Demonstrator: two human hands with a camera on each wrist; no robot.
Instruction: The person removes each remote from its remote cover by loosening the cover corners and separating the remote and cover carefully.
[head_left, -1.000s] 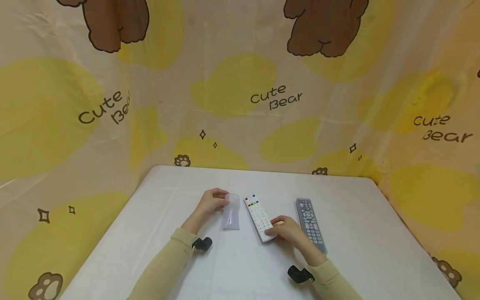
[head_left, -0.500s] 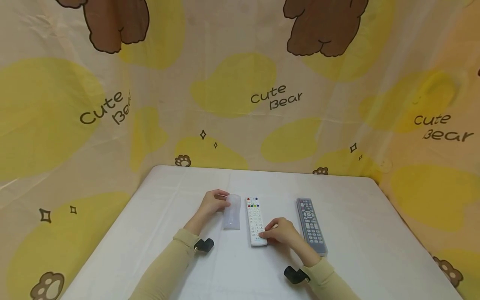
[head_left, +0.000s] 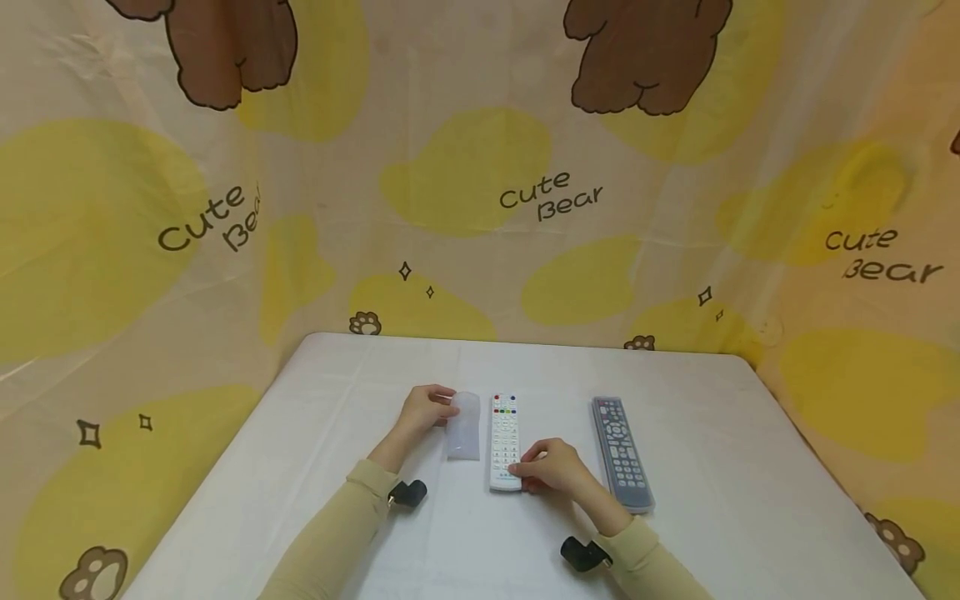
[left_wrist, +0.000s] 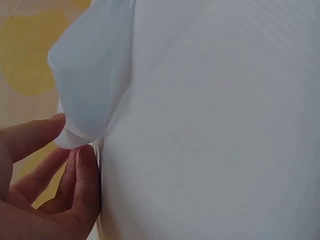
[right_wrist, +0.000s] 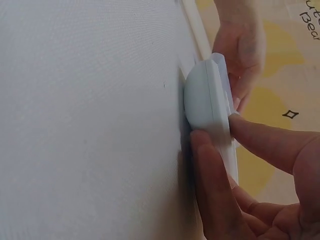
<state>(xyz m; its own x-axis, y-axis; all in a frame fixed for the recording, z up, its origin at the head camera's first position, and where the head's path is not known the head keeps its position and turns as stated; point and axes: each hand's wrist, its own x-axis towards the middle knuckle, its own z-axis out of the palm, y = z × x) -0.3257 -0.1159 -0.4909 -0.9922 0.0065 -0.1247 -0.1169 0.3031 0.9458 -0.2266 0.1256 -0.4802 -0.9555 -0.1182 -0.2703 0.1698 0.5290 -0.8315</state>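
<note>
A translucent plastic sleeve lies on the table left of centre. My left hand pinches its far left edge; in the left wrist view the thumb is on the rim of the sleeve, with the fingers below it, and its mouth gapes. Just right of the sleeve is a white remote control with coloured buttons at its far end. My right hand grips the near end, thumb on the button face. In the right wrist view the fingers reach under the remote control.
A dark grey remote control in a clear cover lies at the right, beside my right forearm. The white table has a far edge against a patterned cloth backdrop, which also hangs at both sides.
My right hand has shifted left with the white remote control and turned it from slanted to nearly straight, alongside the sleeve. The left hand keeps its hold on the sleeve, almost still.
</note>
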